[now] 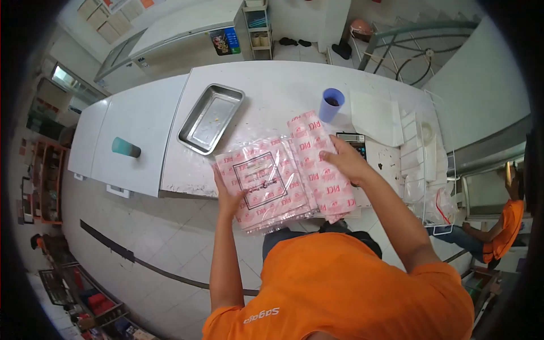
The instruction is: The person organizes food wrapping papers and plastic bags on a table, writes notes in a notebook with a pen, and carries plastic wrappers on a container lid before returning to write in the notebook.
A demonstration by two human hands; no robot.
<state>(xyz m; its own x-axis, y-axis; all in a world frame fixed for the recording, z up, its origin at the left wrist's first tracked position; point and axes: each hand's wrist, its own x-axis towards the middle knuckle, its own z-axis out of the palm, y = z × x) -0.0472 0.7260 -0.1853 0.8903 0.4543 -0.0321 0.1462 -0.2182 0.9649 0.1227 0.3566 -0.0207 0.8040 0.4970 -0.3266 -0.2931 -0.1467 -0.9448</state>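
A flat, squarish clear plastic packet (263, 184), with a black square outline over pink-and-white print, is held above the near edge of the white tabletop (272, 90), its lower end reaching past that edge towards the person. Its side edges slant, the far end leaning to the left.

The left hand (229, 199) grips the packet's left side, thumb bent over the top face; the fingers are nearly closed on it, though those underneath are hidden.

Just beside it on the right, touching or overlapping it, is a long, narrow pink-and-white printed paper bundle (323, 170). Its long axis runs away from the person, the far end pointing slightly left and the near end slightly right.

The right hand (347, 161) pinches the bundle's right edge, thumb on top, other fingertips out of sight.

Beyond lie 1 silver rectangular metal tray (209, 123), 1 blue plastic cup (327, 109) and, partly covered by the right hand, 1 black calculator (360, 148).
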